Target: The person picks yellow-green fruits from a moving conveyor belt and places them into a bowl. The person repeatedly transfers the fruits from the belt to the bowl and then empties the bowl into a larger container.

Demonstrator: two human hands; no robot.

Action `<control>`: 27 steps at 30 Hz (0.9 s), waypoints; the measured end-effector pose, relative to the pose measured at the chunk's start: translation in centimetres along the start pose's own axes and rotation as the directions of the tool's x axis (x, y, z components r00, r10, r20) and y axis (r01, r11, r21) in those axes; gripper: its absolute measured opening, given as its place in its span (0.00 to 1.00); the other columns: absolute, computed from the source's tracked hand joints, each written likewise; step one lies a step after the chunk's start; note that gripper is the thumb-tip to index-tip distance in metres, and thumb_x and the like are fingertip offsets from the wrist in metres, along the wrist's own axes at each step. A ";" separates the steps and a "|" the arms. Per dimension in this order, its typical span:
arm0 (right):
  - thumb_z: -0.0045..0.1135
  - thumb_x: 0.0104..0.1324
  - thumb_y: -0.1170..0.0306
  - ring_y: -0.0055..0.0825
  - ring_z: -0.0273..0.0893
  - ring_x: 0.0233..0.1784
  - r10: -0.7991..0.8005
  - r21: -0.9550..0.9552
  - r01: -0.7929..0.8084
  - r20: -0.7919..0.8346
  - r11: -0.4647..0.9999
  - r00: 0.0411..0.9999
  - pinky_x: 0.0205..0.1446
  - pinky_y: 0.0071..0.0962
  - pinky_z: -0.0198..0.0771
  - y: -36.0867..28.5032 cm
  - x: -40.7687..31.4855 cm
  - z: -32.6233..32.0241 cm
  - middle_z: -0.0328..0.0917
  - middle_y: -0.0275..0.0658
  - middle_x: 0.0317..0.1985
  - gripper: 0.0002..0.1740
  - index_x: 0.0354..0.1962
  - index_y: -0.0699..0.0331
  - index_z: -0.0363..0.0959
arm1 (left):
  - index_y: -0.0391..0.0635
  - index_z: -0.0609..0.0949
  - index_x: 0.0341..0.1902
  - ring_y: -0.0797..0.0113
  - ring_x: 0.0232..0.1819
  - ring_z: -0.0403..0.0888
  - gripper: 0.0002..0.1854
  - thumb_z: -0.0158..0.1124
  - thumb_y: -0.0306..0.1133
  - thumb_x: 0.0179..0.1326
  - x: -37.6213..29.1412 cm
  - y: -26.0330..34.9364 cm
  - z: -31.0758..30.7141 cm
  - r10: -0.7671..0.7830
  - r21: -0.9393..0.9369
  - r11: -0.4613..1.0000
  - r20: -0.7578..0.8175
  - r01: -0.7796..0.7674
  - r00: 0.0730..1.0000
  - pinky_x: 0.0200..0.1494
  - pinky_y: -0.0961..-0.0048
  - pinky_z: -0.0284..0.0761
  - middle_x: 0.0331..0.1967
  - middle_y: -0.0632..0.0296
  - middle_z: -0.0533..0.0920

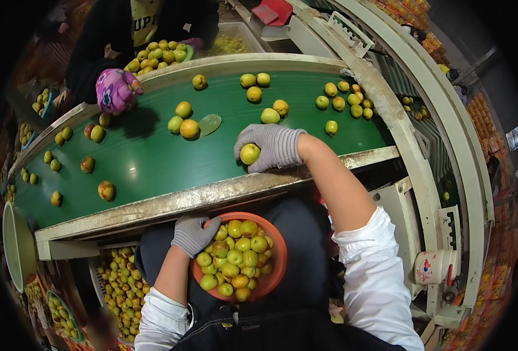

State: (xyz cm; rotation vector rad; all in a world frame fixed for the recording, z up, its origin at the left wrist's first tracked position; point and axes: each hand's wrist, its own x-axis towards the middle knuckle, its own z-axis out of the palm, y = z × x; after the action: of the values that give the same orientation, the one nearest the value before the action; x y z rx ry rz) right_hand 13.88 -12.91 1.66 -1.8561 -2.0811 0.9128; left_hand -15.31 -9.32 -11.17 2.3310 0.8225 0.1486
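Note:
My right hand, in a grey striped knit glove, has its fingers curled around a yellow-green jujube fruit over the near side of the green conveyor belt. Two more fruits lie just beyond its knuckles. In my lap rests an orange plastic bowl heaped with green and yellow fruits, some with brown patches. My gloved left hand grips the bowl's upper left rim, thumb over the edge. A loose green leaf lies on the belt beside three fruits.
Across the belt, a person's hand in a pink flowered glove hovers by the far rail; a heaped bowl of fruit stands there. A metal rail edges my side. Below left sits a crate of fruit. A curved machine frame rises right.

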 end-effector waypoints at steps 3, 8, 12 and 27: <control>0.69 0.48 0.67 0.32 0.77 0.47 0.034 0.041 -0.035 0.042 0.999 0.999 0.53 0.27 0.73 -0.7 -0.1 -0.4 0.78 0.39 0.43 0.20 0.41 0.60 0.79 | 0.43 0.82 0.20 0.45 0.27 0.80 0.26 0.58 0.55 0.59 0.1 0.7 -0.1 -0.047 0.052 0.998 0.046 0.045 0.998 0.33 0.55 0.75 0.20 0.47 0.79; 0.70 0.47 0.70 0.27 0.77 0.50 -0.044 0.344 0.181 -0.369 0.921 0.928 0.56 0.26 0.73 -5.1 -4.6 -0.5 0.77 0.37 0.51 0.21 0.42 0.59 0.77 | 0.42 0.82 0.24 0.44 0.26 0.79 0.29 0.54 0.59 0.61 0.3 -0.3 0.2 -0.061 0.094 0.994 0.114 0.050 0.992 0.34 0.56 0.75 0.21 0.46 0.80; 0.68 0.48 0.71 0.42 0.77 0.51 -0.319 0.112 0.323 -0.055 0.940 0.946 0.52 0.33 0.76 -10.6 -5.4 7.0 0.71 0.44 0.56 0.19 0.40 0.56 0.78 | 0.43 0.84 0.28 0.44 0.32 0.81 0.32 0.48 0.62 0.62 -0.1 -1.7 0.7 -0.088 0.174 0.983 0.195 0.054 0.977 0.41 0.55 0.76 0.25 0.45 0.82; 0.57 0.61 0.69 0.36 0.80 0.50 -0.018 0.434 0.060 -0.100 0.899 0.995 0.57 0.32 0.74 -5.9 -7.2 15.6 0.79 0.44 0.49 0.20 0.52 0.59 0.75 | 0.40 0.85 0.30 0.40 0.35 0.80 0.35 0.41 0.60 0.68 0.3 -0.7 0.5 -0.026 -0.024 0.999 0.082 0.028 0.996 0.46 0.55 0.74 0.29 0.42 0.82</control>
State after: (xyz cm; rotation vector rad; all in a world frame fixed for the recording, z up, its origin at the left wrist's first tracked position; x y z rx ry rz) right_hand 2.02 -24.66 -5.54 -1.5805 -1.6758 1.1461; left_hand -15.31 -8.97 -12.03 2.2860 0.8067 0.0508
